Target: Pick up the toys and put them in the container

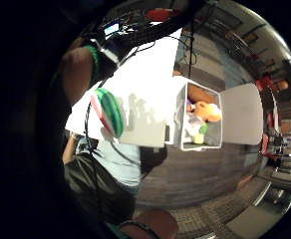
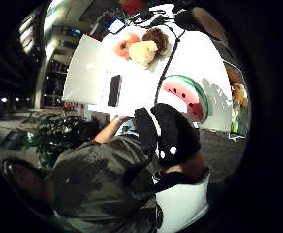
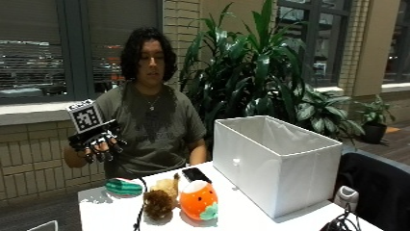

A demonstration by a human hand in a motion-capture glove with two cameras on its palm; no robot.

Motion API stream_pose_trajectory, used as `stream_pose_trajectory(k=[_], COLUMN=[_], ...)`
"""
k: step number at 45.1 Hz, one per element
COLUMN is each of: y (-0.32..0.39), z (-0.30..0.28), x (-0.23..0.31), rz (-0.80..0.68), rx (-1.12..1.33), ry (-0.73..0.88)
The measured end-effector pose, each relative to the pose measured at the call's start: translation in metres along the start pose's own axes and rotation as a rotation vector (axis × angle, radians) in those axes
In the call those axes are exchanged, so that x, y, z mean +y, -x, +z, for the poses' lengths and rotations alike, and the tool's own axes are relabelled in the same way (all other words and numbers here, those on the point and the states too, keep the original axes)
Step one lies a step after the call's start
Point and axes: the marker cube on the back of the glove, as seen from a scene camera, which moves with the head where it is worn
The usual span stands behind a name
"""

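outside view first: the person sits behind a white table (image 3: 256, 219) with the gloved right hand (image 3: 97, 143) raised in the air, well above and a bit behind the toys. fingers hang loosely curled downward and there's nothing in them, so it's basically relaxed and empty. my guess is it's hovering there between grabs, lined up roughly over the watermelon slice toy (image 3: 123, 186), which looks like the easiest next pick since it sits closest to that hand at the table's near corner.

the white container (image 3: 275, 161) is a tall fabric-looking box sitting on the table on the other side of the toys, open at the top, so stuff just gets dropped in from above. the little finger side palm view looks down into it and shows some plush already inside, at least an orange-ish one (image 1: 208, 112) and something green, can't really count them.

counting what's left on the table: four toys. one watermelon slice, one brown fuzzy ball (image 3: 158, 204), one pale yellowish plush (image 3: 168, 185), and one orange round plush with green bits (image 3: 198, 200). those three are bunched up touching each other. there's also one black phone (image 3: 195, 174) lying flat just beside the container, not a toy. the bare hand isn't visible.
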Motion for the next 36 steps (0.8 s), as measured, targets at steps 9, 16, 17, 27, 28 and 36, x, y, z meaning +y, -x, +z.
stream_pose_trajectory(k=[9, 16, 17, 27, 28, 36], y=[0.001, -0.002, -0.003, -0.007, -0.006, 0.028], z=[0.009, 0.040, 0.048, 0.131, 0.134, 0.092], x=[-0.006, -0.027, -0.031, -0.049, -0.050, -0.043], rz=[0.006, -0.013, -0.017, 0.068, 0.082, 0.138], rx=[-0.008, -0.008, -0.002, 0.143, 0.174, 0.219], ry=[-0.013, -0.061, -0.068, -0.096, -0.148, -0.353])
